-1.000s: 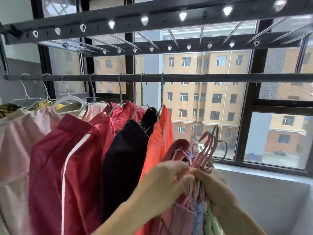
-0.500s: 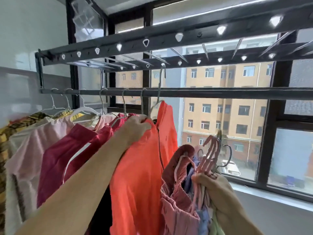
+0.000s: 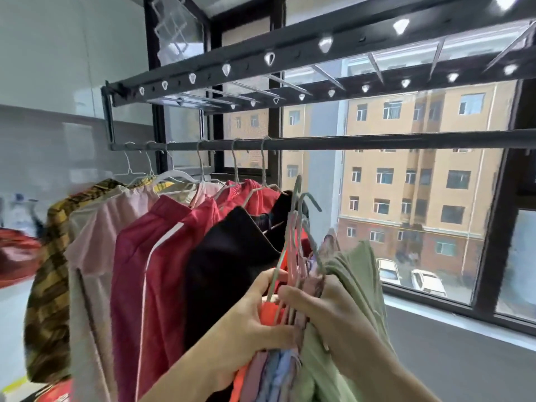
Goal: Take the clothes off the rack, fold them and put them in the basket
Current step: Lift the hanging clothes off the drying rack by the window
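Note:
A dark rail [image 3: 377, 142] runs across the window. Several garments hang from it on hangers: a yellow plaid shirt [image 3: 46, 300], a pale pink top [image 3: 95, 256], a crimson top with a white stripe [image 3: 150, 271] and a black garment [image 3: 229, 262]. Below the rail, my right hand [image 3: 324, 317] grips a bundle of hangers [image 3: 298, 242] with clothes on them, among them a green garment [image 3: 356, 274] and pink and blue pieces. My left hand [image 3: 255, 311] holds the orange garment [image 3: 269, 313] and its hanger against that bundle. No basket is in view.
A black overhead drying frame [image 3: 290, 50] with pegs sits above the rail. The window sill [image 3: 435, 311] runs along the right, with a grey wall below it. A tiled wall [image 3: 43, 126] closes the left side. Red fabric [image 3: 14, 256] shows at the far left edge.
My left hand lifted the orange garment's hanger off the rail and brought it down to the bundle in my right hand. The view has swung to the left.

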The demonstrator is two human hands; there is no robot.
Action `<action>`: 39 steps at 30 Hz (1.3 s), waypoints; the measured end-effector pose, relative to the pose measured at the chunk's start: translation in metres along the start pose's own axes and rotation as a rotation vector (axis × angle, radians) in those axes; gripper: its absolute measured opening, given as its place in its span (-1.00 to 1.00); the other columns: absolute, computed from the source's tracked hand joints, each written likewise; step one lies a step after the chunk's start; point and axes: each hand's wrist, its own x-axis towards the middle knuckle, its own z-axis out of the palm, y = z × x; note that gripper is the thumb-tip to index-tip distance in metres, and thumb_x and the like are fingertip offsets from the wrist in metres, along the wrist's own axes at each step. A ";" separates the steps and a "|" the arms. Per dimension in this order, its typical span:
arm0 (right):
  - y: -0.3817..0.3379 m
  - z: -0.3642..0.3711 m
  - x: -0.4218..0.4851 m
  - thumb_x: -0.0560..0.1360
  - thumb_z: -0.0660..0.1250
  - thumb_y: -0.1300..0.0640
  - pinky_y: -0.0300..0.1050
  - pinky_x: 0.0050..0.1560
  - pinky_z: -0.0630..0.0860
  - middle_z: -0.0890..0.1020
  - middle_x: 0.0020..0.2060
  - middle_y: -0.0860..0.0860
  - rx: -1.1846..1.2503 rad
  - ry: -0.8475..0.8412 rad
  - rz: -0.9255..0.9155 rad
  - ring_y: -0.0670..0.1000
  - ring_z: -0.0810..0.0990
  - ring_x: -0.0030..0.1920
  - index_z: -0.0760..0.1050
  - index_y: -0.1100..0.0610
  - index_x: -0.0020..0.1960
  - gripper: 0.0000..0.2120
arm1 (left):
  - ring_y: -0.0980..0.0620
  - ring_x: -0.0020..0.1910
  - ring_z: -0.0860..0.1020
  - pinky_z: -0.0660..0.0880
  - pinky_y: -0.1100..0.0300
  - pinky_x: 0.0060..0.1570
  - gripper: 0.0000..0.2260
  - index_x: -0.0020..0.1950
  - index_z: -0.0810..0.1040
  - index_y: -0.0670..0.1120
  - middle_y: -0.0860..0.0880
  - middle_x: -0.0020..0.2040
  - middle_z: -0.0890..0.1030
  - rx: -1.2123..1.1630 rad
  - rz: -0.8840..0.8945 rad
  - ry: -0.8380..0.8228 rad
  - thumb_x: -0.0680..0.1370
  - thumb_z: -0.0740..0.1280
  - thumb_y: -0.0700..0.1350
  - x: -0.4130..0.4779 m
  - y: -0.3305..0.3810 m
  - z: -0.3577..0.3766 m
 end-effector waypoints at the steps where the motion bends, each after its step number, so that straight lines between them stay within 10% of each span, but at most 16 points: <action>1: 0.001 0.003 0.000 0.44 0.33 0.37 0.04 -0.29 0.61 0.64 -0.27 0.34 -0.059 0.023 -0.022 0.22 0.64 -0.31 0.55 0.40 -0.13 -0.93 | -0.07 -0.13 0.59 0.55 0.13 -0.09 -0.42 0.26 0.40 0.00 -0.18 -0.08 0.62 0.018 0.007 0.025 0.32 0.45 -0.35 -0.003 0.000 -0.001; 24: 0.023 0.104 0.056 0.37 0.45 0.29 -0.03 -0.34 0.60 0.65 -0.37 0.23 -0.020 0.292 -0.098 0.18 0.65 -0.35 0.61 0.25 -0.25 -0.96 | 0.05 -0.03 0.61 0.52 0.28 -0.02 -0.63 0.14 0.56 0.10 -0.11 0.02 0.63 0.157 0.130 0.030 0.40 0.37 -0.23 -0.011 0.011 -0.114; 32: 0.027 0.099 0.074 -0.02 0.63 0.03 0.13 -0.07 0.61 0.66 -0.15 0.27 0.186 0.135 0.058 0.25 0.66 -0.15 0.58 0.15 -0.02 -0.40 | 0.00 0.17 0.55 0.44 0.11 0.25 -0.65 0.16 0.56 0.06 -0.07 0.14 0.61 0.267 0.151 0.044 0.38 0.30 0.02 0.013 0.005 -0.138; 39: 0.026 0.058 0.091 0.06 0.56 0.20 0.07 -0.20 0.60 0.59 -0.13 0.35 0.348 -0.075 0.310 0.22 0.62 -0.25 0.56 0.25 0.09 -0.40 | 0.38 -0.27 0.48 0.35 0.53 -0.19 -0.72 0.14 0.48 0.03 0.25 -0.16 0.56 0.580 0.194 -0.002 0.58 0.16 -0.30 0.030 0.020 -0.117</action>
